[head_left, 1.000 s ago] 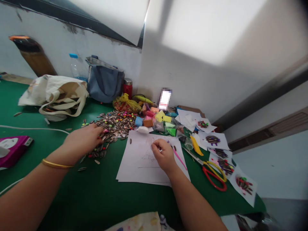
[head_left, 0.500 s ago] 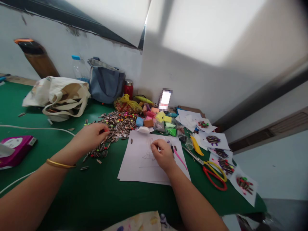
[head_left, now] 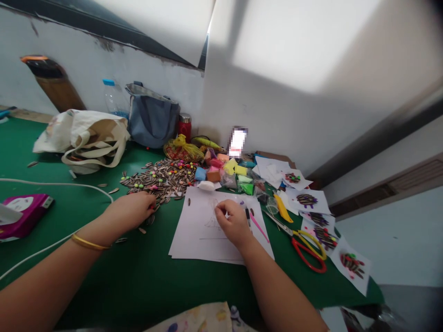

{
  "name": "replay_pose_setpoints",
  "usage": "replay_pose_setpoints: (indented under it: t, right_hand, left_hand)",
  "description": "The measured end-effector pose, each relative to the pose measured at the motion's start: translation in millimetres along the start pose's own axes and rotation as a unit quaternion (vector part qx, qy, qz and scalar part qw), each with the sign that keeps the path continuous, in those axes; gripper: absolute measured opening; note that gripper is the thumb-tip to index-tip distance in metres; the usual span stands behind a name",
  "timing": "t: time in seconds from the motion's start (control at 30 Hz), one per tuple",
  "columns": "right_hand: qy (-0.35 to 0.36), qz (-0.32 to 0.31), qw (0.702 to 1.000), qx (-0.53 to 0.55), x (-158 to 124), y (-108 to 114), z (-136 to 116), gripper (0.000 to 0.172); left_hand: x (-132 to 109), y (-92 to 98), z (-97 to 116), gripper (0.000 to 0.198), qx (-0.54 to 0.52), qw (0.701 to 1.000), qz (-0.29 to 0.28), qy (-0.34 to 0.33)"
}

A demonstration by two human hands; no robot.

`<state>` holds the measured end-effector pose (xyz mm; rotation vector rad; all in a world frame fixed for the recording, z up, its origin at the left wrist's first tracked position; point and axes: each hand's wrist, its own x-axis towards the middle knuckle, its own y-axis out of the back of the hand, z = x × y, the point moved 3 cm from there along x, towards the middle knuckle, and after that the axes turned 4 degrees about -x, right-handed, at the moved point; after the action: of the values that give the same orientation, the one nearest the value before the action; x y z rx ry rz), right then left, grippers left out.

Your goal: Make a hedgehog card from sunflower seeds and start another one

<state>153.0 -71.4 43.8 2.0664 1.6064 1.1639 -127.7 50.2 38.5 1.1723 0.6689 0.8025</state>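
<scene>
My left hand [head_left: 133, 210], with a gold bangle at the wrist, is at the near edge of a pile of striped sunflower seeds [head_left: 169, 177] mixed with small coloured beads. Its fingers are bent together and pointed down among seeds; whatever they grip is hidden. Over a stack of white paper [head_left: 190, 233] rests my right hand [head_left: 236, 224], thumb and forefinger pinched. Anything in that pinch is too small to name. Faint pencil lines show on the top sheet, partly covered by this hand. A black pen [head_left: 248, 216] and a pink strip [head_left: 259, 227] lie beside it.
Scissors [head_left: 300, 237] with red and yellow handles lie to the right, near seed-decorated paper pieces [head_left: 353, 266]. Coloured clay blocks [head_left: 213, 176] sit behind the paper. Bags [head_left: 154, 117], a phone [head_left: 237, 142], a tissue pack [head_left: 29, 212] and a white cable [head_left: 86, 186] are around.
My left hand has moved down and slightly toward me, from over the seed pile to its near edge, covering loose seeds there. The right hand has barely shifted.
</scene>
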Motion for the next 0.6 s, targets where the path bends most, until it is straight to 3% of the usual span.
replay_pose_setpoints:
  t: [0.13, 0.23, 0.33, 0.47, 0.6]
  right_hand:
    - [-0.008, 0.008, 1.000, 0.003, -0.5, -0.1, -2.1, 0.015]
    - [-0.024, 0.011, 1.000, 0.003, -0.4, -2.4, -2.8, 0.015]
    - [-0.035, 0.011, 0.999, 0.003, -0.3, -7.4, -6.3, 0.015]
    - [-0.035, -0.008, 0.999, 0.006, -2.9, -16.9, -18.2, 0.014]
    - [-0.039, -0.046, 0.998, 0.016, -8.5, -25.1, -28.0, 0.011]
  left_hand:
    - [1.4, -4.0, -0.9, 0.014, 0.077, 0.997, -0.016, -0.014]
    - [1.6, 2.6, 8.5, 0.019, 0.066, 0.997, 0.025, -0.015]
    - [-3.6, 13.9, 40.0, 0.024, -0.027, 0.994, 0.093, -0.053]
    - [-18.8, 19.4, 103.7, 0.019, -0.193, 0.948, 0.152, -0.204]
    - [-26.7, 5.9, 137.2, 0.014, -0.174, 0.918, 0.176, -0.309]
